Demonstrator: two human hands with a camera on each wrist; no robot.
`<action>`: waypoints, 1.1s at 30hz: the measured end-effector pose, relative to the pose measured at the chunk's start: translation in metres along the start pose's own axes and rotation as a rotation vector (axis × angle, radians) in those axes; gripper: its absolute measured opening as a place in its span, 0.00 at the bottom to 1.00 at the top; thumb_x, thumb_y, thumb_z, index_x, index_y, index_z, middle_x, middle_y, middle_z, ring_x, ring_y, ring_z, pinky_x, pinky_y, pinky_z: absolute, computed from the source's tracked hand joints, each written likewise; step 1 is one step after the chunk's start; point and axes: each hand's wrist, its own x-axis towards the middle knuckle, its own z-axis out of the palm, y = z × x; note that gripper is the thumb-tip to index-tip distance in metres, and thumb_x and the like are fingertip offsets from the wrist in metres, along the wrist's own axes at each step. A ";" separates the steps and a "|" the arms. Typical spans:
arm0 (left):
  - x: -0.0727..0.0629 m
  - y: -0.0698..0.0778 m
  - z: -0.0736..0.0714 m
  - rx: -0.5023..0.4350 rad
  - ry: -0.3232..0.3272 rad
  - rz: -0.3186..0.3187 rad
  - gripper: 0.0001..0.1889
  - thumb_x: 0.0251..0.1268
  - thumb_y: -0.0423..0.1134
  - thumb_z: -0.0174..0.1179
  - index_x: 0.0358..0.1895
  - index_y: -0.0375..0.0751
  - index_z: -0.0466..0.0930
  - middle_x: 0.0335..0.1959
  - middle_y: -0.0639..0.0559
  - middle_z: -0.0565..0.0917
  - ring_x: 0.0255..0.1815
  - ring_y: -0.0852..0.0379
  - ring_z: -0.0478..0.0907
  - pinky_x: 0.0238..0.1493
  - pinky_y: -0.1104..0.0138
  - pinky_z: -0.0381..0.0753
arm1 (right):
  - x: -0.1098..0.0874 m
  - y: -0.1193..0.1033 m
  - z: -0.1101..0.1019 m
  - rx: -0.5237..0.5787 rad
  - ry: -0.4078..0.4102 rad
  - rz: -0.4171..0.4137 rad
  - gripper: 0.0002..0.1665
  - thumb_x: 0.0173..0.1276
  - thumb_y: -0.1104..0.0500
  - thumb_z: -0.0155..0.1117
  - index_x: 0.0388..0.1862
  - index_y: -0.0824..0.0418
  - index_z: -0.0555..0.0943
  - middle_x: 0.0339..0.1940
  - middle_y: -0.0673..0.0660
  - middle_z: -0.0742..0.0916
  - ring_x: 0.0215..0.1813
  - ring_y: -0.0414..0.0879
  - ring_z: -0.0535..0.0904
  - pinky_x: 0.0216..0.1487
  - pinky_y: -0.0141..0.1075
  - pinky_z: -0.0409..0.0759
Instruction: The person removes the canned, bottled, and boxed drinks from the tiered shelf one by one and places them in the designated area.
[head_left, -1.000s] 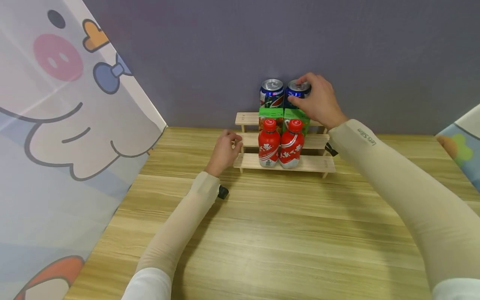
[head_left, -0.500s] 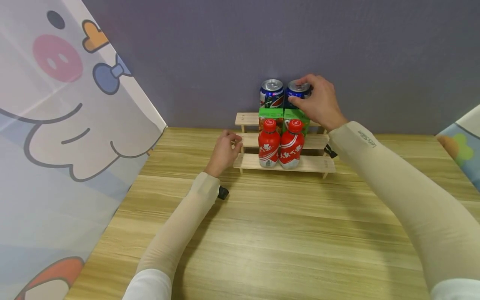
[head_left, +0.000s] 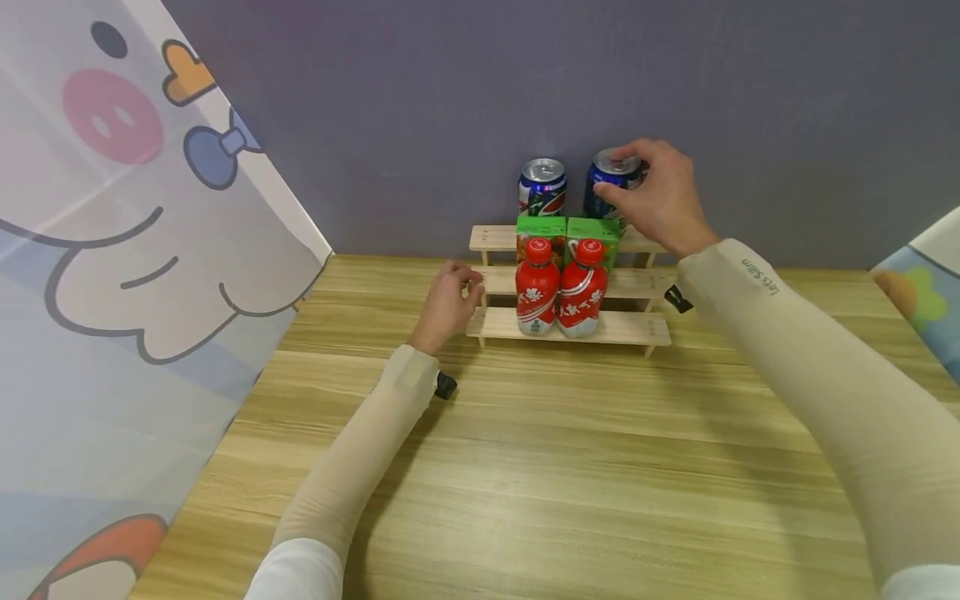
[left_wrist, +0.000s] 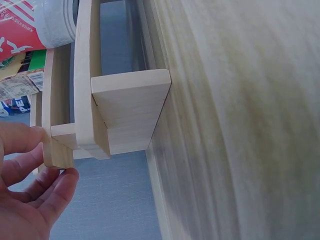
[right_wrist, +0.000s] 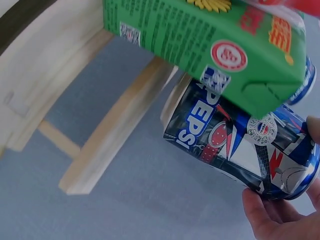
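My right hand grips a blue Pepsi can near its top, above the rear tier of a three-tier wooden display rack. In the right wrist view the can tilts against the frame behind a green drink carton; whether its base touches the tier is unclear. My left hand pinches the left end of the middle tier, thumb above and fingers below, as the left wrist view shows at the rack. A second blue can stands at the back left.
Two red bottles stand on the front tier, with two green cartons behind them. A grey wall rises close behind the rack. The wood-grain table extends in front, and a cartoon-printed panel borders the left.
My right hand has shifted the Pepsi can to the right and slightly up, widening the gap from the other can. The left hand stays in place on the rack.
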 end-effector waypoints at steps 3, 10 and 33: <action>0.000 0.000 0.000 0.005 0.001 0.003 0.10 0.67 0.35 0.58 0.45 0.33 0.82 0.45 0.43 0.72 0.42 0.47 0.73 0.41 0.60 0.74 | -0.001 0.004 -0.006 -0.013 0.009 0.016 0.31 0.62 0.45 0.65 0.61 0.58 0.76 0.57 0.58 0.77 0.49 0.50 0.72 0.46 0.38 0.71; 0.000 0.000 0.001 0.002 0.001 0.011 0.09 0.67 0.34 0.58 0.45 0.33 0.81 0.45 0.43 0.73 0.42 0.49 0.72 0.41 0.60 0.74 | -0.004 0.013 -0.026 -0.031 0.037 0.038 0.31 0.61 0.43 0.65 0.61 0.56 0.77 0.57 0.57 0.77 0.39 0.46 0.71 0.36 0.29 0.67; 0.000 -0.001 0.001 -0.031 0.002 0.001 0.10 0.68 0.34 0.57 0.46 0.32 0.81 0.46 0.42 0.72 0.45 0.48 0.74 0.46 0.60 0.76 | -0.034 0.062 -0.072 -0.100 0.084 0.065 0.32 0.60 0.44 0.67 0.60 0.56 0.77 0.58 0.58 0.77 0.43 0.41 0.69 0.41 0.31 0.65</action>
